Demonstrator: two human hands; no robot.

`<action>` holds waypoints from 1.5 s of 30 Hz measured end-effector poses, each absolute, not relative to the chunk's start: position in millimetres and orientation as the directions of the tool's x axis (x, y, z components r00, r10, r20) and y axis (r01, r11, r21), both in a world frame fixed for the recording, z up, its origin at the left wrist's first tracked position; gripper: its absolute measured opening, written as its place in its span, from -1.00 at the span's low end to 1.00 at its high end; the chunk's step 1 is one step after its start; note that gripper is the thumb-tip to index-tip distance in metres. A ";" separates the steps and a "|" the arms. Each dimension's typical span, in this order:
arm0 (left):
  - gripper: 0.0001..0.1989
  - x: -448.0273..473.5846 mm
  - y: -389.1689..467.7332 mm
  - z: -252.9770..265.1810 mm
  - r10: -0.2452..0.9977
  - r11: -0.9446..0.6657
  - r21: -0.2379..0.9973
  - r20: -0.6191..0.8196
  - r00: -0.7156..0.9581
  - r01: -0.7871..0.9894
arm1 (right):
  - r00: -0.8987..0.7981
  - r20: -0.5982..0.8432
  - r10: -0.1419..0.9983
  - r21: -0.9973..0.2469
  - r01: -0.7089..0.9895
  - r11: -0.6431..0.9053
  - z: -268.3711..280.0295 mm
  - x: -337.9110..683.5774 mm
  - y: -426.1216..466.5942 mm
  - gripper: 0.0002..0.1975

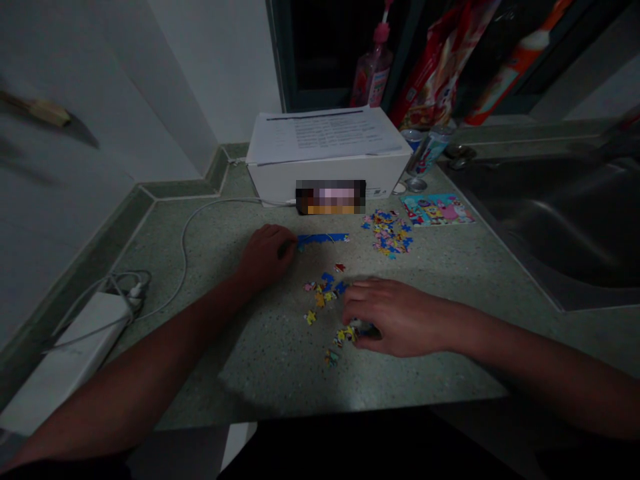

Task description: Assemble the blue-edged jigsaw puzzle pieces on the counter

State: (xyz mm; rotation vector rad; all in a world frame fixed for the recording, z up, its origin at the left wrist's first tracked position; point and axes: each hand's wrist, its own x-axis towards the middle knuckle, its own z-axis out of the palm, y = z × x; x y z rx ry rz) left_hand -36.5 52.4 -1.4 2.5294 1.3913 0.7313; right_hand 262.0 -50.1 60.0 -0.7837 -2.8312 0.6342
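My left hand point(269, 257) rests on the counter with its fingers curled and pinched at the left end of a narrow blue puzzle strip point(323, 238). My right hand point(395, 317) lies low over loose puzzle pieces, thumb and fingers apart. Beside its thumb is a yellow-and-white puzzle piece point(345, 335); its fingertips reach a small group of blue, orange and pink puzzle pieces point(321, 298). A red piece point(339, 267), a yellow piece point(311, 317) and a greenish piece point(331, 359) lie singly nearby. The right palm hides what is under it.
A larger puzzle pile point(387, 233) lies beside a colourful picture card point(437, 209). Behind stands a white box point(327, 170) topped with printed paper, a blurred-out phone leaning on it. A cable point(184, 247) runs left to a power strip point(90, 333). Right is a sink point(560, 213).
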 end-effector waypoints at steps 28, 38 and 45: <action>-0.86 -39.2 53.9 -6.9 0.808 -0.578 0.345 0.367 0.461 0.739 | -0.806 -0.001 0.591 -0.473 0.522 0.710 52.2 257.1 -47.4 -0.98; -0.83 -39.8 54.9 -7.3 0.818 -0.568 0.367 0.350 0.457 0.737 | -0.555 0.044 0.831 -0.148 0.819 0.555 36.5 273.8 -14.3 -0.80; -0.84 -39.8 55.4 -7.5 0.809 -0.579 0.354 0.362 0.463 0.735 | -0.528 0.051 0.848 -0.172 0.831 0.528 31.1 271.6 -9.6 -0.77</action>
